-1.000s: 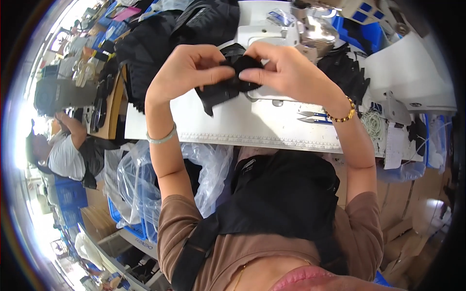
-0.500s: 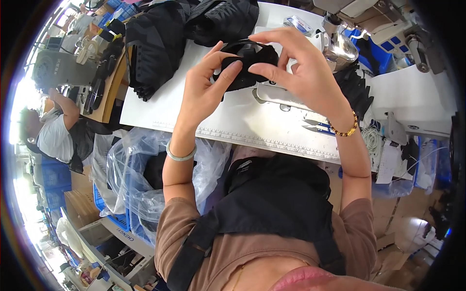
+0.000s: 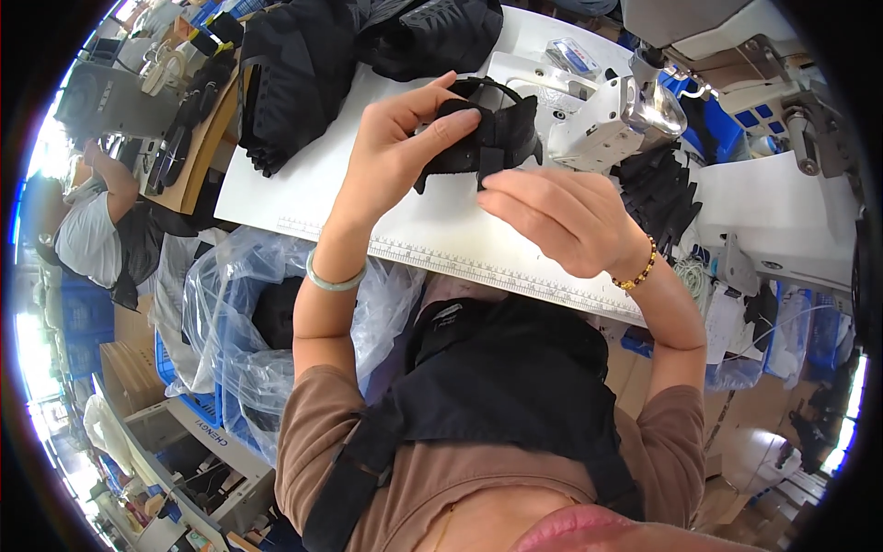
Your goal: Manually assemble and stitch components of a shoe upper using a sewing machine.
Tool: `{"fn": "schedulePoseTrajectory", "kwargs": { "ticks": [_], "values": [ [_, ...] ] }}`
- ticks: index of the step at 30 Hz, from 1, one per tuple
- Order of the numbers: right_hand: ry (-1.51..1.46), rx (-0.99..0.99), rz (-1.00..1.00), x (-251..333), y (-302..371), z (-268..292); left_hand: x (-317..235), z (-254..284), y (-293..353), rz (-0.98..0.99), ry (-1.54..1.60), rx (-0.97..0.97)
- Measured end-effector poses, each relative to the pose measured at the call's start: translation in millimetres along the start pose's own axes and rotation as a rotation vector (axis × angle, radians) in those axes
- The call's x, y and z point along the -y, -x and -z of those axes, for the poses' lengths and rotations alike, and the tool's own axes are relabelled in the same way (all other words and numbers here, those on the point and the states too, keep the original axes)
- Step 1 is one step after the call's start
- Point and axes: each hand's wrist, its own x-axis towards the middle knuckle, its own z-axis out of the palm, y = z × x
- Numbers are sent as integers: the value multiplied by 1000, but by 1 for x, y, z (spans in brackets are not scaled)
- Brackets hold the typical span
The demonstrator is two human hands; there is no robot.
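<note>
Above the white worktable [image 3: 317,179] a small black fabric piece [image 3: 511,129] with a curved band at its top is held up. My left hand [image 3: 391,143] grips its left side, thumb lying across the front and fingers behind. A short black strap [image 3: 491,164] hangs down the front of the piece. My right hand [image 3: 566,216] pinches the strap's lower end between thumb and fingertips. The exact kind of the piece cannot be made out.
Bundles of dark fabric parts [image 3: 299,83] lie at the table's far left. A white sewing machine [image 3: 598,129] stands right of the piece, with black strips [image 3: 658,198] beside it. A ruler [image 3: 478,269] runs along the front edge. Clear plastic bags [image 3: 230,313] fill a blue crate below.
My right hand has moved down from the top of the piece to the strap's lower end. The piece has turned, now showing the strap. The scissors by my right wrist are hidden now.
</note>
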Motion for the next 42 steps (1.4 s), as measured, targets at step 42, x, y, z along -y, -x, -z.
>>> {"fn": "schedulePoseTrajectory", "kwargs": {
  "ticks": [42],
  "values": [
    [-187, 201, -419, 8, 21, 0, 2, -1, 19, 217, -103, 229]
  ]
}}
